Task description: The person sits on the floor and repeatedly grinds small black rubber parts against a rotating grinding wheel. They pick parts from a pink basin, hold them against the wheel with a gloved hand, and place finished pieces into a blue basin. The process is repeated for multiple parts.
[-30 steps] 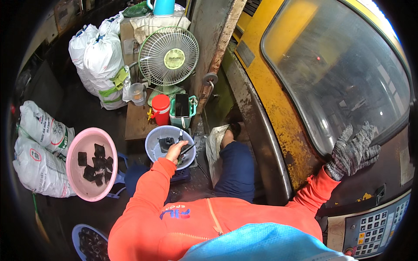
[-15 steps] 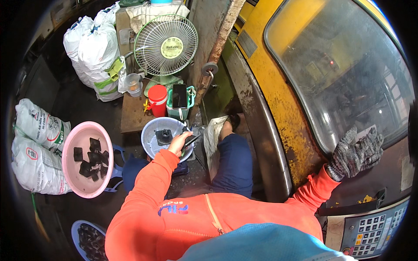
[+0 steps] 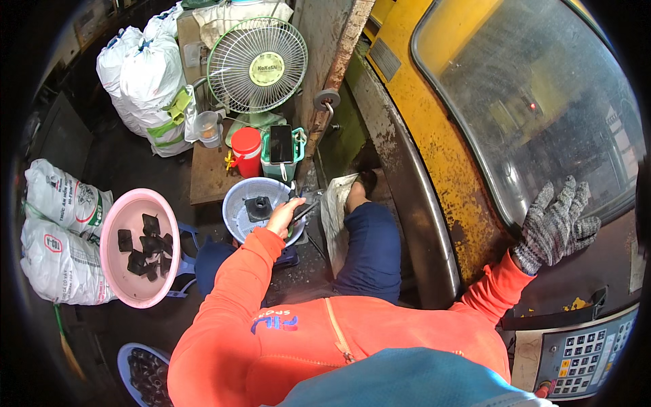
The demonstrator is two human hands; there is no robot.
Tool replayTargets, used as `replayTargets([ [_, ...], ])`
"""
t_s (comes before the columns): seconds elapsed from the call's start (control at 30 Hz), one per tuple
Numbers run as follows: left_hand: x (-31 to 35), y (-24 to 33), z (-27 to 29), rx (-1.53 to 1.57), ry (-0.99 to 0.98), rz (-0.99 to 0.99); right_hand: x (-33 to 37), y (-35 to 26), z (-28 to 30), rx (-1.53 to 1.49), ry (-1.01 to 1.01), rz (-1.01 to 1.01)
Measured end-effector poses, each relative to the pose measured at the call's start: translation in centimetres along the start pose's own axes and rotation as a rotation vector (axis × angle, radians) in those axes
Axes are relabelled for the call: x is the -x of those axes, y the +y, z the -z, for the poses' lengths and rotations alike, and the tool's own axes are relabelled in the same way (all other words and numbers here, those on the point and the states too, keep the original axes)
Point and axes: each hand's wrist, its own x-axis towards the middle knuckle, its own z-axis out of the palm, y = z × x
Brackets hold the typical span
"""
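My bare left hand [image 3: 282,218] is closed over the right rim of a pale blue plastic basket [image 3: 232,192]. It grips a dark, long-handled hand tool [image 3: 305,211] that looks like pliers; its jaws are hard to make out. Inside the basket, left of my fingers, lies a black square part with a raised round middle [image 3: 258,208]. Far to the right, my right hand [image 3: 557,227] wears a grey knitted glove. Its fingers are spread at the lower edge of the window [image 3: 536,102] on the yellow machine door [image 3: 434,129], holding nothing visible.
At left, a pink basin [image 3: 112,271] holds several black parts; a blue tub [image 3: 125,380] below holds more. Behind the basket are a red jug [image 3: 247,152], a phone [image 3: 281,144] on a green container and a fan [image 3: 258,64]. A control panel [image 3: 580,359] sits lower right.
The gloved right hand has spread its fingers, which were closer together, and reaches slightly higher on the window. My left hand stays at the basket rim with the tool, slightly turned.
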Motion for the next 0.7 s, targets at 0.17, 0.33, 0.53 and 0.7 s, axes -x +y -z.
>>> replayTargets([
  [0.17, -0.3, -0.2, -0.3, 0.000, -0.011, -0.004, 0.1, -0.3, 0.3, 0.007, -0.042, -0.015],
  [0.33, 0.0, 0.2, -0.7, -0.010, -0.030, -0.006, -0.2, -0.4, 0.8, -0.030, -0.055, -0.026],
  [0.53, 1.4, 0.8, -1.4, 0.043, -0.048, 0.011, -0.3, -0.1, 0.9, -0.064, -0.031, 0.002],
  [0.7, 1.2, 0.6, -1.5, 0.035, -0.021, 0.013, -0.1, -0.1, 0.7, -0.083, -0.016, -0.001],
])
